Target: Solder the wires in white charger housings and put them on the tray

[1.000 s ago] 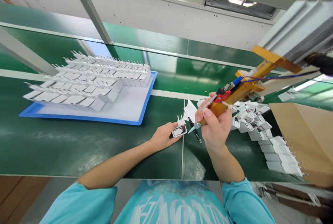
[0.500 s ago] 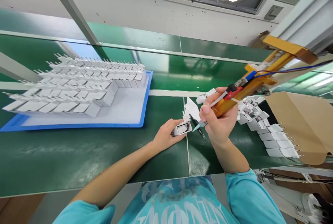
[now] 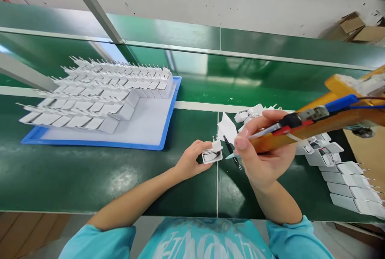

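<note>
Charger (image 3: 211,156) held at the middle of the counter (image 3: 90,170): the white case sits between the thumb and fingers of the left hand (image 3: 191,162), a narrow grip closed about its sides. Its mouth is open, the pronged lid (image 3: 217,145) stands at the far edge, and dark and pale parts show inside, too small to tell apart. The right hand (image 3: 266,164) wraps a yellow tool (image 3: 319,128), its grip full; the pale nozzle (image 3: 230,156) points at the case from just beside it, apart. By the look of it, this unit is partway through, its lid not yet closed.

Just beyond the hands lie a white scrap (image 3: 227,127) and a pen-like black tool (image 3: 232,152). Behind the right hand and to its right, loose chargers (image 3: 320,154) lie bunched, some with their insides showing; a neater stack (image 3: 351,188) lies near a carton (image 3: 368,150) at the right edge. These are probably the units left.

Well to the left, rows of chargers (image 3: 90,108) fill much of a blue-rimmed tray (image 3: 147,124), prongs up, white floor showing at its near right. They appear to be the finished share, and the larger one, though whether every lid is fully seated cannot be told.
</note>
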`<action>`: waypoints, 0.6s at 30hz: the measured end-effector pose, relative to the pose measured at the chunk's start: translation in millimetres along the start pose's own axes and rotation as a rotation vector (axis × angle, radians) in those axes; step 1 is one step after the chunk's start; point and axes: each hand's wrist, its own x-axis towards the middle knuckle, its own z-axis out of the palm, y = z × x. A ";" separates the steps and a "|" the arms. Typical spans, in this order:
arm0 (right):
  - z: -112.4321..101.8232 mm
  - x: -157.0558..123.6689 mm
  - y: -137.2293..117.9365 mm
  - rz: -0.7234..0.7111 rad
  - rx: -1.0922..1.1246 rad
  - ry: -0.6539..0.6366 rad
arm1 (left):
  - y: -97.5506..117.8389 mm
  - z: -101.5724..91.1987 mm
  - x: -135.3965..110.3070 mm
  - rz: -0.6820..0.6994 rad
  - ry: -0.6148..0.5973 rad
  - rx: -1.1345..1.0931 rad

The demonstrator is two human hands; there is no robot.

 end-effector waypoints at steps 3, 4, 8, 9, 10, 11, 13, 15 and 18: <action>-0.2 3.9 -1.5 0.010 0.003 0.007 | 8.0 -3.3 0.1 -0.041 -0.052 0.036; -0.4 4.0 -2.3 0.026 0.004 0.012 | 13.4 -6.2 -0.1 -0.049 -0.059 0.053; 0.0 -1.7 -6.2 0.087 0.014 0.008 | 41.3 -22.8 -5.5 -0.112 -0.080 0.144; 0.5 -4.0 -6.9 0.093 0.035 0.002 | 47.5 -26.2 -8.3 -0.132 -0.075 0.164; 1.0 -6.3 -7.5 0.097 0.063 -0.007 | 52.6 -28.4 -11.6 -0.150 -0.064 0.180; 1.5 -8.5 -7.9 0.102 0.092 -0.016 | 56.4 -29.3 -15.0 -0.168 -0.043 0.192; 2.1 -12.2 -8.4 0.119 0.136 -0.040 | 60.9 -27.1 -20.8 -0.197 0.008 0.199; 2.1 -14.5 -9.0 0.128 0.150 -0.061 | 62.9 -21.8 -23.4 -0.206 0.053 0.196; 1.3 -15.9 -10.5 0.122 0.145 -0.081 | 66.6 -15.3 -20.4 -0.164 0.084 0.191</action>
